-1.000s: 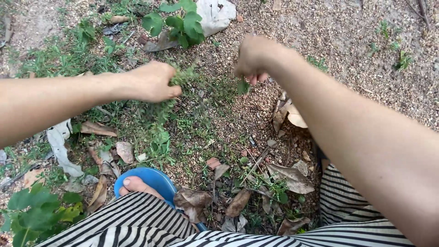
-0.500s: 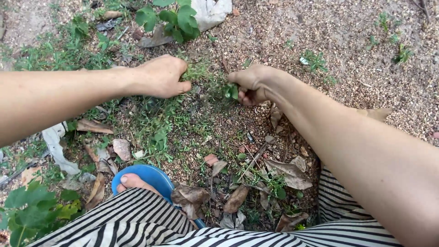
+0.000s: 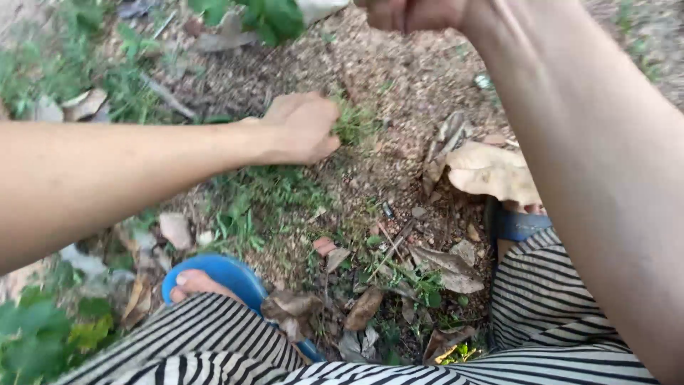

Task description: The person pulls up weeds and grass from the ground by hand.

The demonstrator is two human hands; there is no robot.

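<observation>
Left hand [image 3: 299, 128] curled shut on a tuft of green weeds [image 3: 354, 122], fingers pinched together around the stems, forearm reaching in from the left edge. Near to far: striped trouser legs [image 3: 214, 335] fill the bottom, both knees bent; left foot in a blue sandal [image 3: 221, 274] just past the left knee, toes showing; strip of a second blue sandal [image 3: 524, 224] beside the right knee. Between the knees, dry brown leaves [image 3: 445, 260] and twigs lie on gravelly soil [image 3: 399, 78]. Low green weed patch [image 3: 260, 192] sits under and just below the left wrist, touching the gripped tuft's base area. Large pale dry leaf [image 3: 491, 175] lies right of centre, near the right forearm. Farther up, broad-leaf green plant [image 3: 274, 14] at the top edge, next to a pale scrap [image 3: 317, 7]. Right hand [image 3: 410, 13] raised at the top edge, fingers closed into a loose fist, well apart from the left hand; cannot tell whether anything is inside it. Picture slightly blurred.
</observation>
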